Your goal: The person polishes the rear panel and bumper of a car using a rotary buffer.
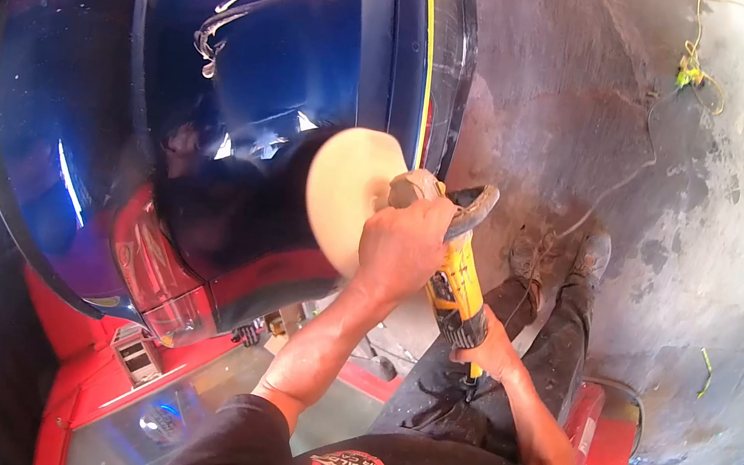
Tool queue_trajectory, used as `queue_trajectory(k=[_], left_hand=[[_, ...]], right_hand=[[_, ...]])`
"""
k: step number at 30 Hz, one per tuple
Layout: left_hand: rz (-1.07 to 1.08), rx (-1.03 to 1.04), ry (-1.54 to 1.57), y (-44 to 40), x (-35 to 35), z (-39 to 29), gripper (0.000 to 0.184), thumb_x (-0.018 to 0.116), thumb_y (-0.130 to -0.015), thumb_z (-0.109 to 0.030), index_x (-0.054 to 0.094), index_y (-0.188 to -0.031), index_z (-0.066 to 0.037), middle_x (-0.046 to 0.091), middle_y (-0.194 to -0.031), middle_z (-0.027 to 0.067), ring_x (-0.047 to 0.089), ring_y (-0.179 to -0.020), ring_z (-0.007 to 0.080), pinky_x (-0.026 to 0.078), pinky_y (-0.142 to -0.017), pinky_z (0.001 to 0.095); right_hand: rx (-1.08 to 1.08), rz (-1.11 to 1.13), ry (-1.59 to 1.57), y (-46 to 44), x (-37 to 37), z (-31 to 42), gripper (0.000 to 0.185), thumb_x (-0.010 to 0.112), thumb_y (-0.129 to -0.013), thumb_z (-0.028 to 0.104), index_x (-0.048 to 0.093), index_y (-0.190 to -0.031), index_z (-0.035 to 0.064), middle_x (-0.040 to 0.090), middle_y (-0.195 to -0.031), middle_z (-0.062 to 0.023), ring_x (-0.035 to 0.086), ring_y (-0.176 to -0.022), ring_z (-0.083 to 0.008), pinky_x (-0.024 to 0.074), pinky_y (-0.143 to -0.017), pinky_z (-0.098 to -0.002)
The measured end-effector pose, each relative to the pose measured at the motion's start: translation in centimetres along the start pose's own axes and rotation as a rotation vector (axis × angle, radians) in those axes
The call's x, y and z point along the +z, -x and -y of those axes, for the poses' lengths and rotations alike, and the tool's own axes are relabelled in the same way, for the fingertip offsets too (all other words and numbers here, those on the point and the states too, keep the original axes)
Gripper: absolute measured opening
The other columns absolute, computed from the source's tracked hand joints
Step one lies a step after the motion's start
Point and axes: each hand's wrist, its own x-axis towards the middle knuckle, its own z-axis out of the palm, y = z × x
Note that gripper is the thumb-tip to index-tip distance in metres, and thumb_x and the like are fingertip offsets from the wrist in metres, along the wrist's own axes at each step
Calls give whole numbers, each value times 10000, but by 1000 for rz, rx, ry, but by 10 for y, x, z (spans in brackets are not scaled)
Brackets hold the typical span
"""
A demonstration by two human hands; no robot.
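Note:
A yellow and black rotary polisher (459, 280) is held across the front of my body. My left hand (404, 243) is wrapped over its head, close to the black loop handle (475, 210). Farther back, my right hand (492, 347) grips the rear of the polisher's body. Its pale round foam pad (340, 190) is turned toward the dark blue car (274, 52), at the glossy rear panel; whether it touches cannot be made out. A whitish smear (210, 39) lies on the paint above the pad. Below sits a red tail light (162, 267).
A cord (628, 181) runs over the concrete floor (714, 287) past my shoes (590, 257) to a yellow-green plug (687, 73). Yellow tape (429, 37) follows the car's lower edge. Red-framed equipment (101, 375) stands at lower left, and a red object (605, 450) at lower right.

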Motion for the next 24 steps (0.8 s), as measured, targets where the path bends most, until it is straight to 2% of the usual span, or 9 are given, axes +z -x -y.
queue_trajectory(k=[3, 7, 9, 13, 15, 18, 20, 21, 24], left_hand=[[-115, 53, 32, -21, -11, 2, 211, 735, -811, -130, 700, -1018, -144, 717, -837, 91, 716, -758, 325, 564, -659, 453], [-202, 68, 32, -81, -35, 9, 175, 744, -814, -179, 667, -958, -116, 722, -858, 103, 718, -789, 348, 564, -678, 478], [-225, 62, -40, -111, -53, 9, 173, 744, -828, -202, 663, -950, -110, 722, -869, 121, 718, -811, 370, 564, -694, 497], [-288, 63, -57, -179, -82, 17, 188, 758, -845, -238, 668, -936, -100, 726, -865, 163, 719, -839, 411, 567, -721, 517], [-276, 53, -42, -208, -94, 20, 221, 776, -846, -275, 673, -922, -95, 732, -849, 180, 726, -850, 418, 572, -735, 509], [-288, 82, -43, -225, -97, 25, 245, 794, -831, -290, 682, -931, -97, 739, -848, 181, 728, -852, 421, 570, -737, 511], [-241, 106, -50, -215, -89, 25, 244, 792, -826, -262, 694, -994, -114, 745, -907, 161, 731, -877, 394, 574, -736, 506], [-230, 128, -58, -203, -83, 23, 258, 791, -821, -253, 692, -1017, -116, 743, -920, 151, 730, -873, 384, 576, -732, 501], [-140, 158, -53, -152, -59, 18, 291, 787, -806, -227, 676, -1052, -117, 727, -938, 118, 723, -847, 357, 580, -718, 484]], right_hand=[[3, -13, -57, -9, -6, 29, 865, 906, -552, 17, 543, -1337, 31, 674, -1146, -37, 627, -1081, -164, 496, -1005, -332], [-82, -36, -93, -46, -28, 77, 834, 895, -547, -12, 560, -1308, 44, 668, -1108, -7, 628, -1030, -147, 520, -950, -331], [-62, 2, -201, -66, -41, 102, 809, 866, -553, -47, 564, -1298, 49, 656, -1077, -1, 627, -997, -130, 540, -882, -323], [-146, -16, -194, -103, -59, 168, 756, 837, -580, -81, 575, -1277, 51, 651, -1060, -4, 627, -970, -138, 543, -865, -330], [-225, -41, -145, -121, -66, 188, 728, 797, -610, -119, 557, -1278, 39, 647, -1030, -18, 660, -879, -148, 569, -759, -337], [-169, -33, -229, -125, -68, 208, 734, 801, -610, -113, 554, -1285, 37, 660, -1047, -19, 655, -911, -143, 561, -798, -329], [-175, -49, -248, -119, -64, 191, 752, 811, -599, -100, 558, -1294, 39, 669, -1062, -19, 647, -958, -140, 553, -855, -331], [-149, -67, -180, -109, -62, 178, 789, 849, -583, -50, 561, -1311, 41, 681, -1096, -24, 640, -1033, -149, 530, -944, -337], [-103, -97, -96, -72, -45, 129, 843, 893, -561, 39, 557, -1335, 38, 689, -1140, -36, 644, -1073, -172, 517, -983, -349]])
